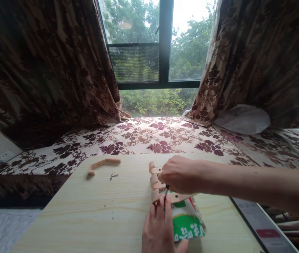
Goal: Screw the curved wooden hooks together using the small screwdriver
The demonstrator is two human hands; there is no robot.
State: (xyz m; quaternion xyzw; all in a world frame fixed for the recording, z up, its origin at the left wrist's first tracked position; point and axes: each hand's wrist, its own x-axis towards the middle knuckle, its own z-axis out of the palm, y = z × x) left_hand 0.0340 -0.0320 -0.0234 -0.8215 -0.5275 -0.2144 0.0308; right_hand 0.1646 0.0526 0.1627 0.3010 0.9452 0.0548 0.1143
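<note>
- Pale wood-grain tabletop (86,211) fronts a window ledge draped in floral cloth (138,135), between patterned curtains.
- Right hand (179,174), reaching in from the right, closes its fingers on a slim dark tool (167,188), pointed down at the wooden hooks.
- Left hand (157,225), on the near side, holds its fingers narrow at the nearest wooden hook; whether they pinch it or the tool, one cannot tell.
- Three curved wooden hooks (155,195) lie in a row, near to far, the rest partly hidden by the right hand.
- Green-and-white packet (188,225) lies partly under the nearest hook.
- Separate curved wooden piece (104,162) and small screws (114,175) sit far left; a lit screen device (265,225), near right.
</note>
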